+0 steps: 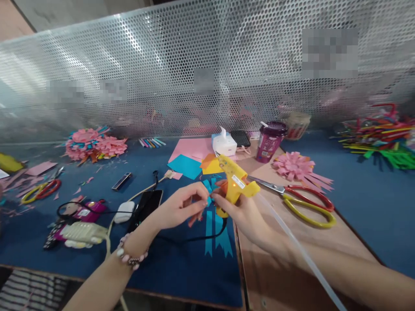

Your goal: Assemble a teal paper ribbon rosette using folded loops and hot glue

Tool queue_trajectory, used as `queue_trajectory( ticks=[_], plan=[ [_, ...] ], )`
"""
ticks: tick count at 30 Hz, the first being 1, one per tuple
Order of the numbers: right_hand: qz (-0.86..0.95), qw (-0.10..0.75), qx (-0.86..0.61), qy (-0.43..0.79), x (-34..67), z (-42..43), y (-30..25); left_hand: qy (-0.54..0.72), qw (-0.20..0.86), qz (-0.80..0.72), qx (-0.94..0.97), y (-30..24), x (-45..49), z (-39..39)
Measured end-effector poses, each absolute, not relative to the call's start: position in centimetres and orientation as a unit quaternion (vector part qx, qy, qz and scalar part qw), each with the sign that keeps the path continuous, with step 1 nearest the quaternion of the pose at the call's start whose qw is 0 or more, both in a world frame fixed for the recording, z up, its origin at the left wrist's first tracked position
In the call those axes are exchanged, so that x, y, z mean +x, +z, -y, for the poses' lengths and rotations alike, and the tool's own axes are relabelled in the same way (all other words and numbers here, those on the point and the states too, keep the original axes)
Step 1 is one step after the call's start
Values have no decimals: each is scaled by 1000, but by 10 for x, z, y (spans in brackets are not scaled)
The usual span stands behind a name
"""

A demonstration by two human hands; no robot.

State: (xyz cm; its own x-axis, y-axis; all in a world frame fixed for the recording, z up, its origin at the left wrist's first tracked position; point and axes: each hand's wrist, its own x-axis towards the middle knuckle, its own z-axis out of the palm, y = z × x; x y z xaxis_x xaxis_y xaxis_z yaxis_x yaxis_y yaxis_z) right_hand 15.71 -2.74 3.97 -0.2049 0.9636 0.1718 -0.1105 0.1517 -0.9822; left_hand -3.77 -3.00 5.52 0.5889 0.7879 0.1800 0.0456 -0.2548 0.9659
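My right hand [240,214] is wrapped around a yellow hot glue gun [233,175], its nozzle tilted up and away to the left. From its rear a long translucent glue stick [298,248] runs down past my right forearm. Just left of the gun, my left hand [186,203] is closed, with fingertips pinched at a small blue paper piece [208,190]. The glue gun and fingers partly hide that piece. Below the hands, blue paper strips [209,239] with notched ends hang over or lie on the table; which, I cannot tell.
Red-and-yellow-handled scissors [311,211] and a pink paper flower [295,166] lie to the right, near a purple cup [271,140]. A tissue pack [223,144] stands behind blue paper [184,166]. Left are a phone [147,207], a power strip [82,233], cables and more scissors [42,191].
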Motion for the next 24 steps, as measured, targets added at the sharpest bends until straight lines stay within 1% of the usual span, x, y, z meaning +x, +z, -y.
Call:
queue_trajectory(
  ticks=[3, 9, 15, 17, 24],
  plan=[
    [566, 492, -375, 544, 157, 31, 40, 336, 523, -297, 724, 58, -32, 34],
    [548, 493, -366, 568, 158, 34, 41, 329, 418, -317, 785, 56, -33, 29],
    [532, 504, -378, 565, 157, 36, 42, 358, 425, -336, 760, 50, -39, 28],
    [532, 511, -382, 557, 158, 35, 41, 376, 409, -343, 758, 48, -40, 28],
    [547, 510, -382, 543, 159, 30, 36, 401, 224, -348, 817, 37, -35, 26]
  ],
)
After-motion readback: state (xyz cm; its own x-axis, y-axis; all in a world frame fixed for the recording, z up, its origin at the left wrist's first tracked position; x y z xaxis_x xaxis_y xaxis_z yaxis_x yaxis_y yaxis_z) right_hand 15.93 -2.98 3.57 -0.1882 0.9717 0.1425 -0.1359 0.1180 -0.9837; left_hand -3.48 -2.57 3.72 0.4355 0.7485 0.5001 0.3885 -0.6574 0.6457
